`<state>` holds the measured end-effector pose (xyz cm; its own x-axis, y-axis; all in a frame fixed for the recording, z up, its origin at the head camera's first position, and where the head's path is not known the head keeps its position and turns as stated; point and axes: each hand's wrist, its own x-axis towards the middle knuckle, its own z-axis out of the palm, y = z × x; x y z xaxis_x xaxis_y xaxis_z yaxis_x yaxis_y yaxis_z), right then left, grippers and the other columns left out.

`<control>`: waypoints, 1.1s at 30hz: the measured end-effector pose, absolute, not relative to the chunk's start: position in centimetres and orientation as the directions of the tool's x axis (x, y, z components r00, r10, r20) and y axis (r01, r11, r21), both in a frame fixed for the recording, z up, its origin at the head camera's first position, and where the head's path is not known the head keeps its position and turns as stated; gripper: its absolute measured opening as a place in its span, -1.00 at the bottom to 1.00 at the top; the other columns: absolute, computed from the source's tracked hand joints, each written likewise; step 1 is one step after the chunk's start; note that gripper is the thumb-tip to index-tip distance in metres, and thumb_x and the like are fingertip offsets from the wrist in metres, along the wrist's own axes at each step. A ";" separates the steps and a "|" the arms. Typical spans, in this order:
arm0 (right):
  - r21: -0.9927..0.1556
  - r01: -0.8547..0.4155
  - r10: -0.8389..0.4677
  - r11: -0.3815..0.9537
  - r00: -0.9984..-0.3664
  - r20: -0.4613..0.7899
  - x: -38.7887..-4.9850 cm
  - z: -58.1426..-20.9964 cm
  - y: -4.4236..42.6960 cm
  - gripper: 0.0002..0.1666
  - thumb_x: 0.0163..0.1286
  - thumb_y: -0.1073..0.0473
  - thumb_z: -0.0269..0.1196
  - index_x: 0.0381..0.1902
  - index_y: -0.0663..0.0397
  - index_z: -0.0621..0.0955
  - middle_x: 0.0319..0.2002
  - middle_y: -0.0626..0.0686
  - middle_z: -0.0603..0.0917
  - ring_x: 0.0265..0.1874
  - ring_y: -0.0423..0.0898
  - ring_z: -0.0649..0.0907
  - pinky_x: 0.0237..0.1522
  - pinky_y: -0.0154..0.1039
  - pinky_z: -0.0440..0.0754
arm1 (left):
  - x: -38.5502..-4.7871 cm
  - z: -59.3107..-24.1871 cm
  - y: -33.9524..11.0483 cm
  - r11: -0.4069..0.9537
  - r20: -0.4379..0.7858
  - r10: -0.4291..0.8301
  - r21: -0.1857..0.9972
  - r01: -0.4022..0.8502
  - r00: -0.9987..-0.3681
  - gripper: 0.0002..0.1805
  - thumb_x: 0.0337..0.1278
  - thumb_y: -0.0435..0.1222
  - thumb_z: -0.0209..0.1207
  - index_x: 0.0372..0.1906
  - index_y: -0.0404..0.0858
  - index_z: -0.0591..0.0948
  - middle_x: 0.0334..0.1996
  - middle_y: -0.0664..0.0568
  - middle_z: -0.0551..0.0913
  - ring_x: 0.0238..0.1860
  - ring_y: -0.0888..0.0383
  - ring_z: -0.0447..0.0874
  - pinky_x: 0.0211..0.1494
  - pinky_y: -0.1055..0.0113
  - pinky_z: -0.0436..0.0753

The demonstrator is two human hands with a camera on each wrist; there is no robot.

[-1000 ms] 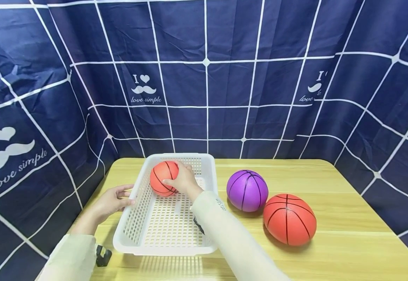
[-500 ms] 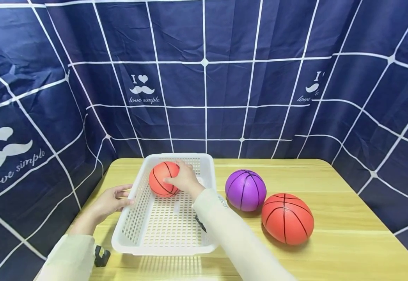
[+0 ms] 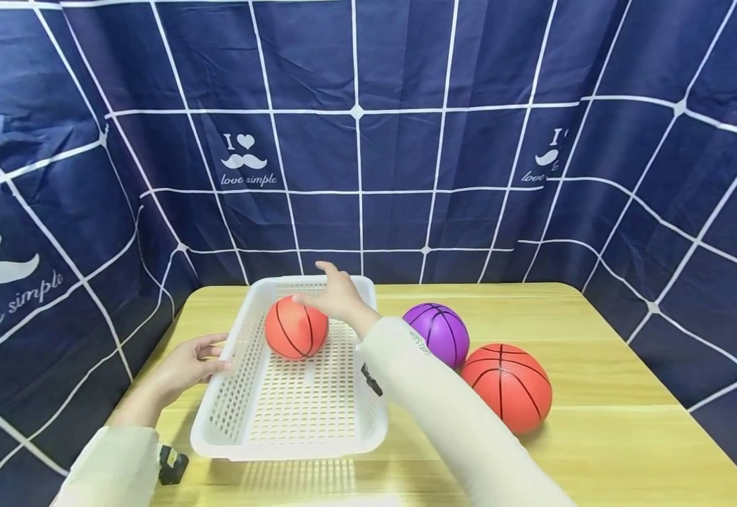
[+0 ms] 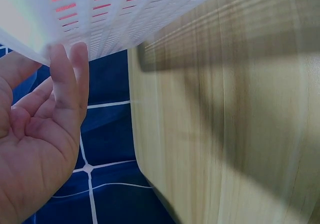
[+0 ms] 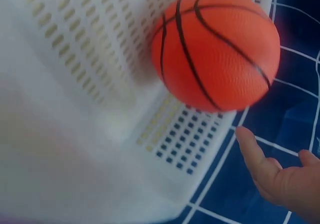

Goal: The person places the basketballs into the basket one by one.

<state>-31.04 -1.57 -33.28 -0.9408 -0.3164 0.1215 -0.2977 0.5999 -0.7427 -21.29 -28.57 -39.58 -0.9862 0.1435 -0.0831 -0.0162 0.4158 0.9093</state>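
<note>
A white plastic basket (image 3: 305,447) with slotted walls stands on the wooden table. My left hand (image 3: 187,366) pinches its left rim, thumb over the edge; in the left wrist view the fingers (image 4: 64,79) lie against the outer wall. Inside the basket, toward the back, sits a small orange-red basketball (image 3: 296,329). My right hand (image 3: 338,297) is spread above and beside that ball. The right wrist view shows a gap between the ball (image 5: 220,49) and the right hand (image 5: 282,176).
Right of the basket a purple ball (image 3: 438,332) rests on the table (image 3: 616,394), partly behind my right sleeve. A larger red basketball (image 3: 514,387) lies nearer, beside it. A dark blue gridded curtain (image 3: 400,148) encloses the back and sides.
My right hand has let go of the small basketball, opened and risen off it. The ball stays in the basket. My left hand keeps its place on the rim; the head view has shifted slightly.
</note>
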 end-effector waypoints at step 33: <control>-0.600 -0.350 -0.402 0.719 -0.914 0.051 -32.5 -28.9 13.6 0.06 0.11 -0.14 0.40 0.46 -0.03 0.16 0.32 0.31 0.29 0.29 0.18 0.32 0.23 0.14 0.31 | -21.2 -39.4 -28.6 0.410 -0.087 0.141 0.912 -0.022 -0.986 -0.26 0.10 -0.50 0.23 0.32 -0.64 0.14 -0.07 -0.34 0.57 -0.25 0.04 0.65 -0.22 0.21 0.66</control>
